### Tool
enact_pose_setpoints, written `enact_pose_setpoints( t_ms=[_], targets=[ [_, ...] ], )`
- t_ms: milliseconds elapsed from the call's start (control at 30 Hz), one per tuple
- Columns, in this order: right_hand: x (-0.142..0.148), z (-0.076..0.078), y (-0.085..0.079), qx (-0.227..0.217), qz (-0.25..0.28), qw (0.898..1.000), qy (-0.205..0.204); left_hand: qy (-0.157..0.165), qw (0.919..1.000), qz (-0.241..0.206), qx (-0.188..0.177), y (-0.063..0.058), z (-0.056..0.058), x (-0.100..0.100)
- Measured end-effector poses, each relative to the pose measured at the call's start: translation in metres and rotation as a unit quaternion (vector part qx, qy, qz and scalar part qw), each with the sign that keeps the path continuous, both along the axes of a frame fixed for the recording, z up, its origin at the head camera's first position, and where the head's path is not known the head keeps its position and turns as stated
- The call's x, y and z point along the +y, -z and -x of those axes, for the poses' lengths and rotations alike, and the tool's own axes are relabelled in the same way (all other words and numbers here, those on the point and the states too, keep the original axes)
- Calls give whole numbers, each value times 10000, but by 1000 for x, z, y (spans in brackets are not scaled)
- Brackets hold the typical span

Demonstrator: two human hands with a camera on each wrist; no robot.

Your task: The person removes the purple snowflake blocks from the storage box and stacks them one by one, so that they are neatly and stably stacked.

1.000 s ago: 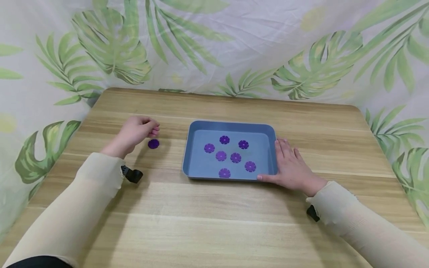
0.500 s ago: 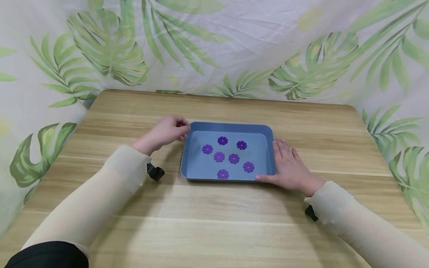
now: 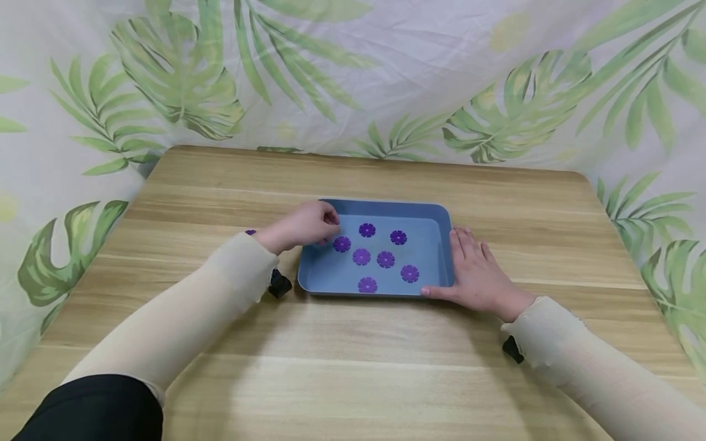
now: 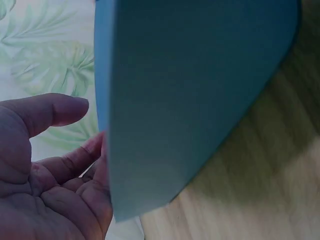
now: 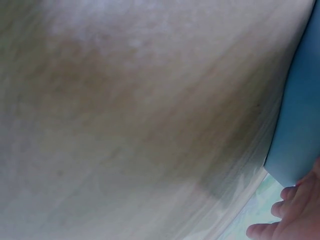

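Observation:
A blue rectangular tray [image 3: 380, 207] lies on the table with several purple notched flower-shaped discs [image 3: 361, 256] spread over its floor. My left hand [image 3: 309, 223] is over the tray's back left corner, fingers bent, near a disc on the left. In the left wrist view its thumb [image 4: 70, 110] stands apart from the fingers, whose tips are hidden behind the tray wall [image 4: 165, 100]; I cannot tell whether they pinch anything. My right hand [image 3: 480, 275] rests against the tray's right side, fingers along the wall and thumb at the front edge.
Another purple disc [image 3: 250, 232] lies on the wooden table [image 3: 353, 367], left of the tray and mostly covered by the left wrist. A leaf-patterned cloth [image 3: 419, 73] hangs behind and beside the table.
My left hand has moved right, from beside the loose disc on the table to over the tray's left corner. The right hand and the discs in the tray keep their places.

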State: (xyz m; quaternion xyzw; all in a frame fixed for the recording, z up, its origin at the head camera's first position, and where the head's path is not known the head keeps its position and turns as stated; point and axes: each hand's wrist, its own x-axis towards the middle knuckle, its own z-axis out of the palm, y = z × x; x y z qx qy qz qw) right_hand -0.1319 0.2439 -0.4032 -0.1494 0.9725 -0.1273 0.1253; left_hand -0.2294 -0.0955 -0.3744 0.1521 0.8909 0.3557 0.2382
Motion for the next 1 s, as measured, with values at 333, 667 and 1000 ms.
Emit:
enact_pose_setpoints(
  t_ms=[333, 667, 1000],
  targets=[
    [2, 1, -3, 49, -5, 10000, 7, 620, 9857, 1268, 918, 6, -5, 23],
    [-2, -1, 1, 64, 17, 10000, -9, 1043, 9716, 1656, 1328, 15, -9, 24],
    [-1, -1, -1, 39, 9, 10000, 23, 1018, 9846, 561, 1305, 13, -5, 10]
  ],
)
